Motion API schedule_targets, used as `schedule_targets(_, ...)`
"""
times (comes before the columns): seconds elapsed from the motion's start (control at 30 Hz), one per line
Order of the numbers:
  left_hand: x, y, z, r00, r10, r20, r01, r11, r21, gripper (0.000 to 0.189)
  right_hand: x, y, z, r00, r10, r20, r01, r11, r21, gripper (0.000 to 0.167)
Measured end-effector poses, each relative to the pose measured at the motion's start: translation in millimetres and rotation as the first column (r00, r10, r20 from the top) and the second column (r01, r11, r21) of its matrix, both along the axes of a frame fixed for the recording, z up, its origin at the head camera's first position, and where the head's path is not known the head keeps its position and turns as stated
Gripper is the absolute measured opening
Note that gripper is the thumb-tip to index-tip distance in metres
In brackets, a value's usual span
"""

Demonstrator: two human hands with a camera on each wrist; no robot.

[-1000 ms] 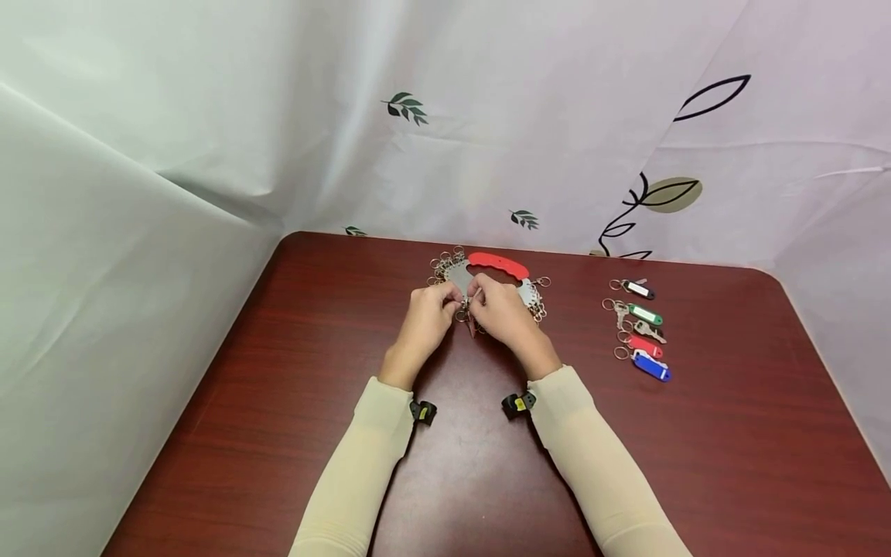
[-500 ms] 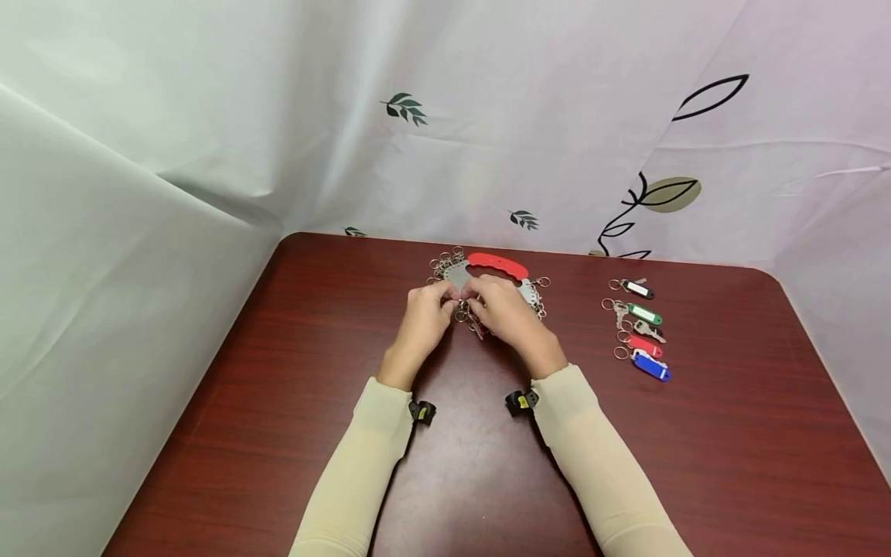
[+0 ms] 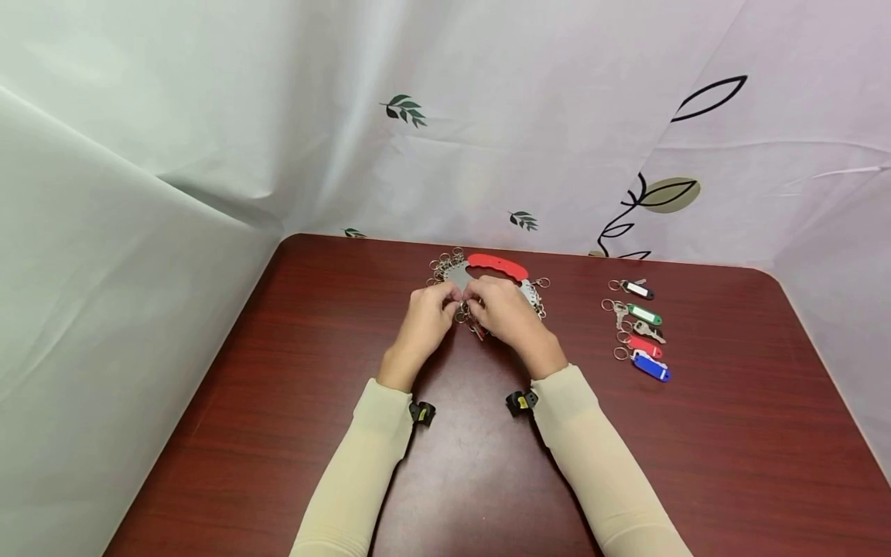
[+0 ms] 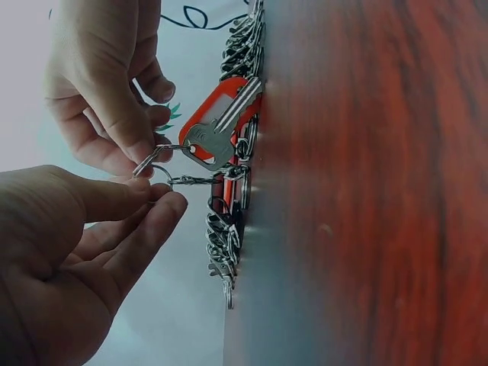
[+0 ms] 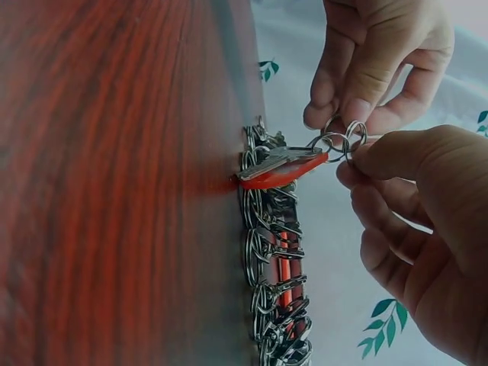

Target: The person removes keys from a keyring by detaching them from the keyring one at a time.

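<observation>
A metal plate (image 3: pixel 457 277) with a red handle (image 3: pixel 497 265) lies near the table's back edge, with several clips and split rings along its rim. Over its front rim both hands meet fingertip to fingertip. My left hand (image 4: pixel 84 236) pinches a split ring (image 4: pixel 162 172) joined to one of the plate's clips (image 4: pixel 191 181). With thumb and finger, my right hand (image 5: pixel 435 191) pinches the key ring (image 5: pixel 335 141) bearing a silver key (image 5: pixel 282 158) and a red key tag (image 5: pixel 276 181). The two rings touch or overlap; fingertips partly hide whether they are linked.
On the table's right side lie several keys with tags in a rough column: a black tag (image 3: pixel 638 289), a green tag (image 3: pixel 645 315), a red tag (image 3: pixel 645 345) and a blue tag (image 3: pixel 652 367). White patterned cloth (image 3: pixel 473 139) hangs behind the dark red table (image 3: pixel 334 340).
My right hand has shifted slightly left, closer to the left fingertips, and the hanging red tag has swung a little to the right. The left hand stays almost still.
</observation>
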State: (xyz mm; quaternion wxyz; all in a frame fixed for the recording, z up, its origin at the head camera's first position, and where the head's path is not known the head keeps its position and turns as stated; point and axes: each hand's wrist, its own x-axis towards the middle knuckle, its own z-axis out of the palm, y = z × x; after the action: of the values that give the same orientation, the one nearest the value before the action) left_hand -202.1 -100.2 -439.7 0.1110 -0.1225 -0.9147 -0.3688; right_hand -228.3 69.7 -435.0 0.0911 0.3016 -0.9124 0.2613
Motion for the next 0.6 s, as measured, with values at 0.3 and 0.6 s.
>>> schedule_targets(0.3, -0.2, 0.3, -0.4, 1.000, -0.020, -0.004, 0.020, 0.999, -0.030, 0.009, -1.4, -0.4, -2.6, 0.999, -0.043, 0.032, 0.044, 0.999, -0.017, 0.007)
schedule_targets(0.6, 0.4, 0.7, -0.9, 0.999, -0.050, -0.019, 0.049, 0.998, -0.050, 0.010, -5.0, -0.6, -6.9, 0.983, -0.124, 0.138, 0.142, 0.981, -0.129, 0.008)
